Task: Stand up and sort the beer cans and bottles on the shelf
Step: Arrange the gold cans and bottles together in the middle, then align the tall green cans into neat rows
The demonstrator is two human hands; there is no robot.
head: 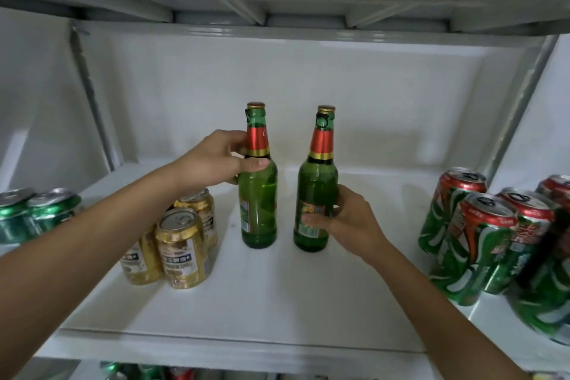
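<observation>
Both of your hands are loaded. Your left hand (pixel 220 160) is wrapped round the shoulder of the left green glass beer bottle with the red-and-gold neck foil (pixel 258 194), thumb across the front. Your right hand (pixel 345 219) grips the lower body of the matching right green glass bottle (pixel 314 194), fingers curled over its label.

Both bottles stand upright on the white shelf (pixel 246 302), centre, long axes vertical, bases down and a clear gap between the 2. Neither looks tilted.

Key relation: each bottle is directly ahead of its own hand, so no crossover needed. The left grip is high, the right is low. I'd judge the left bottle more likely to tip if you slide it, so lift it rather than push.

Neighbours: the cluster of gold aluminium cans (pixel 179 244) sits just beside and below your left forearm, close to the left bottle's base. The red-and-green printed cans (pixel 481 234) are well apart to the right, some leaning. The plain green cans (pixel 34 213) are at far left.

Likely next: close the gap and group the 2 bottles together at the back.
</observation>
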